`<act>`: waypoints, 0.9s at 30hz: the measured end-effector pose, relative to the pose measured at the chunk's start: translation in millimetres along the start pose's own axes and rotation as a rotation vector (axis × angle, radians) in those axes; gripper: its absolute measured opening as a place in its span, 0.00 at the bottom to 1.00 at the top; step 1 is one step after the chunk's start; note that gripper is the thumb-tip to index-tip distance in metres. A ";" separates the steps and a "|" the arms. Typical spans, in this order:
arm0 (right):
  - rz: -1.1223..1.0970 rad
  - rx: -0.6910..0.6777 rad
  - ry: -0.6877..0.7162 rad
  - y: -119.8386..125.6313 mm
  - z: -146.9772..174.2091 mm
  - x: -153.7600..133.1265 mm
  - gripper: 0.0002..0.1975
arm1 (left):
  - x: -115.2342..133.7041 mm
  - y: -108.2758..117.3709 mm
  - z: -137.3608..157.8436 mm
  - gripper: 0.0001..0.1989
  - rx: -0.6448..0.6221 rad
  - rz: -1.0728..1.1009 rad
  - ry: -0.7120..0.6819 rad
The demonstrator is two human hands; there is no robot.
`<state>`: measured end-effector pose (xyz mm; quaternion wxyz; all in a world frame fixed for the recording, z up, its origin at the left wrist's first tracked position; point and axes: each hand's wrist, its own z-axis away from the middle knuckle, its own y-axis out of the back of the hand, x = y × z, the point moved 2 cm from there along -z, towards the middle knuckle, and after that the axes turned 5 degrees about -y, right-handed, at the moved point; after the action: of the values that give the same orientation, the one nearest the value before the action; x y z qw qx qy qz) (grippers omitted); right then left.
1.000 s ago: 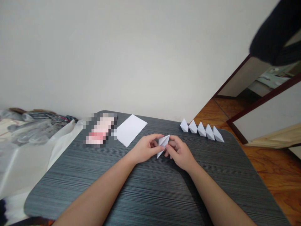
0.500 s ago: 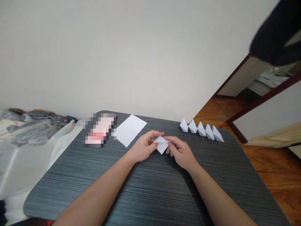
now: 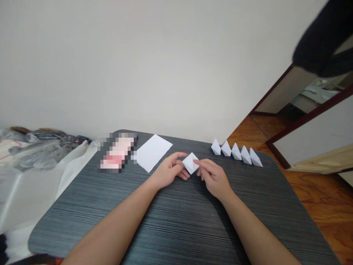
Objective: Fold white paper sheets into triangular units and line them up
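A small folded white paper (image 3: 190, 162), diamond-shaped with crease lines, is held between my two hands over the middle of the table. My left hand (image 3: 170, 169) is at its left side, the index finger reaching along the far edge and the other fingers curled near the lower left edge. On the right side, my right hand (image 3: 214, 176) pinches the paper's corner between thumb and index finger. Several folded white paper pieces (image 3: 235, 152) stand in a row at the far right. White paper sheets (image 3: 154, 152) lie flat beyond my left hand.
The dark wood-grain table (image 3: 165, 228) stands against a pale wall (image 3: 165, 66). A pixelated, phone-like object (image 3: 117, 152) lies at the back left. Plastic-covered items (image 3: 41, 158) are piled left of the table. A dark strap-like shape (image 3: 322, 40) hangs at the upper right.
The paper's upper part, folded over toward me before, now lies raised and the diamond shows whole. My left thumb has drawn back from its face; my right fingers have shifted slightly.
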<state>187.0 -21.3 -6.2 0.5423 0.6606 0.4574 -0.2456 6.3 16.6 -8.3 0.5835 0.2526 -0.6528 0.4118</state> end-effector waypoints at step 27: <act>-0.048 -0.052 -0.281 -3.2 -0.7 2.5 0.09 | 0.4 -2.4 -2.8 0.11 -0.055 -0.134 -0.019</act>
<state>185.3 -19.7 -9.6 0.6117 0.5945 0.3989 -0.3366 9.7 17.7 -7.4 0.6103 0.2835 -0.6509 0.3515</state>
